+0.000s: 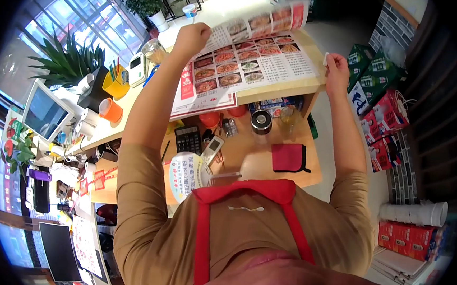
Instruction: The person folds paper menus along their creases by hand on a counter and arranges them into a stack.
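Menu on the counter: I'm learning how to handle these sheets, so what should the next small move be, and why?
Probably the left hand should ease the raised page down, since that page curls up from its grip while the printed sheet beneath lies on the counter. The right hand pinches a small white thing, too small to identify.

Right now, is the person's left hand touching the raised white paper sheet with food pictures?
Touching: the head view shows the left hand gripping the raised white paper sheet at its edge.
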A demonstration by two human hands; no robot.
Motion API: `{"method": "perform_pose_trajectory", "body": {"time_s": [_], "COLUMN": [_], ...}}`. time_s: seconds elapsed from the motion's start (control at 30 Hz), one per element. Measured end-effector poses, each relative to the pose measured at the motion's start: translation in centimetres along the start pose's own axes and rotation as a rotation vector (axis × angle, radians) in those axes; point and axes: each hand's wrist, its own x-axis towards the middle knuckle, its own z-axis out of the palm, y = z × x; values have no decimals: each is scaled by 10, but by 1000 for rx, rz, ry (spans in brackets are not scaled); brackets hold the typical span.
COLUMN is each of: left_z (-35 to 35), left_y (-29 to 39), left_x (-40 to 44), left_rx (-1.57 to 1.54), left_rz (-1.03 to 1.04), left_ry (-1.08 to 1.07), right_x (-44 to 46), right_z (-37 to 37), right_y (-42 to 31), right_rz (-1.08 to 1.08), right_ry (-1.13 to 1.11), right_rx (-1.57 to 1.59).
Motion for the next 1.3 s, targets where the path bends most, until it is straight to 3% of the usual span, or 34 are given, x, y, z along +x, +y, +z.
{"method": "perform_pose_trajectory", "body": {"time_s": [0.13, 0.17, 0.27, 0.4, 0.5, 0.83, 1.07, 1.3], "left_z": [-2, 1, 19, 26, 18, 20, 21, 8], "left_y": [-5, -11, -19, -2, 26, 16, -8, -3], "left_x": [32, 38, 41, 25, -2, -53, -84, -106], "left_rx": [-562, -951, -1633, -1779, -1755, -1639, -1654, -1456], "left_rz": [-386, -434, -579, -748, -810, -991, -978, -898], "left_ry": [260, 245, 268, 129, 86, 46, -92, -132], "right_x": [0, 0, 1, -2, -2, -3, -4, -2], "right_z": [-3, -3, -3, 0, -2, 3, 5, 3], "right_y": [0, 0, 3, 3, 6, -4, -7, -8], "right_rz": [44, 48, 43, -1, -20, -19, 8, 46], "right_ry": [-8, -9, -17, -31, -35, -41, -86, -121], "right_rx": [-33, -33, -29, -23, -37, -186, -288, -283]}}
